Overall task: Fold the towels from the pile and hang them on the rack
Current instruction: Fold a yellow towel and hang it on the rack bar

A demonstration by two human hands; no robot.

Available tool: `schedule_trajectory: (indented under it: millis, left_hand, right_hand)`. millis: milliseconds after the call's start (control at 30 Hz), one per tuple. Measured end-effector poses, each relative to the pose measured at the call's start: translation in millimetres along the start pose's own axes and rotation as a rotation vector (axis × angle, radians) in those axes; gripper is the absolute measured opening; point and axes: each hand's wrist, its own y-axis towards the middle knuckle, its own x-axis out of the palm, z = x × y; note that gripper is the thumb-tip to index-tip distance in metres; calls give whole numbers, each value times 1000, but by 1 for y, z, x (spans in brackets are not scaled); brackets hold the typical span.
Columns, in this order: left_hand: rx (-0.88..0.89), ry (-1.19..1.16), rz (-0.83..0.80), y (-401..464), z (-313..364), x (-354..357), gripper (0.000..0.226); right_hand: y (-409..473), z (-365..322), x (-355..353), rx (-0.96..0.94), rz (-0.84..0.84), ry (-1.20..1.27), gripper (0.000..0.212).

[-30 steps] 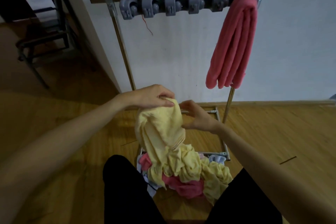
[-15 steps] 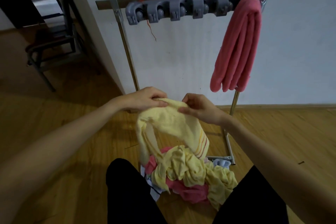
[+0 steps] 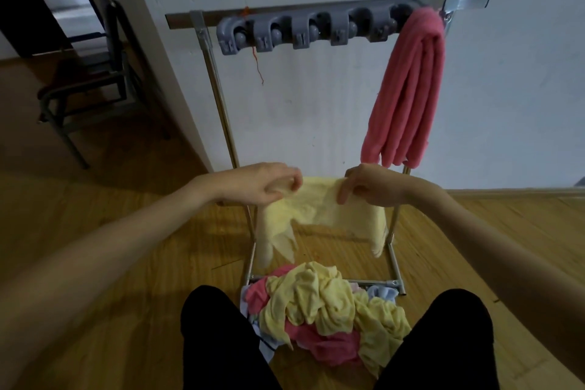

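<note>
A pale yellow towel (image 3: pixel 319 209) hangs stretched between my hands, above the pile. My left hand (image 3: pixel 262 184) pinches its left top edge and my right hand (image 3: pixel 367 184) pinches its right top edge. Its loose ends droop down on both sides. Below, between my knees, lies the pile of towels (image 3: pixel 323 310), yellow, pink and light blue, crumpled on the floor. The metal rack (image 3: pixel 209 51) stands against the white wall, with a row of grey clips (image 3: pixel 304 30) on its top bar. A folded pink towel (image 3: pixel 408 92) hangs at the rack's right end.
A dark metal chair (image 3: pixel 91 82) stands at the left, past the wall corner. The rack's base bars (image 3: pixel 395 266) lie on the wooden floor just behind the pile. My black-clad knees (image 3: pixel 221 336) flank the pile.
My hands have moved apart and spread the yellow towel wide; before it hung bunched between them and reached down to the pile. It now hangs free of the pile.
</note>
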Motion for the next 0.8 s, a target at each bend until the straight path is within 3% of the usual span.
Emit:
schedule_trajectory:
  millis: [100,200,400,567,700,800]
  left_hand:
    - [41,263,25,7,0,6,16]
    - [-51,383,126,16,-3,5,16]
    - [-206,501,448,36,9,-7,30]
    - [-237,703,787,45,21,-25,9]
    - [-264,820,960,57,24,-56,34]
    - [-291,795,988,69,33,-80,40]
  right_hand:
    - [3,3,-6,68,85,-83,48]
    - [1,0,-16,116,235,-184,46]
    - [-7,-3,-35,170,500,-313,39]
    - [-10,-5,-62,193,730,-356,38]
    - [-4,-7,-89,194,900,-394,25]
    - [5,-10,-104,223,1003,-423,21]
